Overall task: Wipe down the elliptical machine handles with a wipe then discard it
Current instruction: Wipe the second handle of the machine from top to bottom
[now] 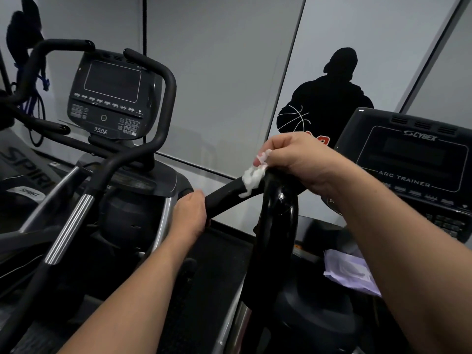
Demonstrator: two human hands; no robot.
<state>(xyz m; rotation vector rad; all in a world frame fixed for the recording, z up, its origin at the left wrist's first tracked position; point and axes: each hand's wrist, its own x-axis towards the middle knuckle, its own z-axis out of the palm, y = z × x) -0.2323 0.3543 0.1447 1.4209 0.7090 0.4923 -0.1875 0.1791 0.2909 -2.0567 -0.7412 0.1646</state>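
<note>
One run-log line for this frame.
left hand grips black foam handle | right hand presses crumpled white wipe onto handle | wiping

A second black exercise machine (120, 159) stands to the left, its dark console (112, 98) marked 750A. On the pale grey wall (219, 80) behind is a black silhouette decal of a basketball player (329, 98), and at far left a cyclist decal (28, 60). A crumpled pale lilac packet (350, 272) lies low at right.
</note>
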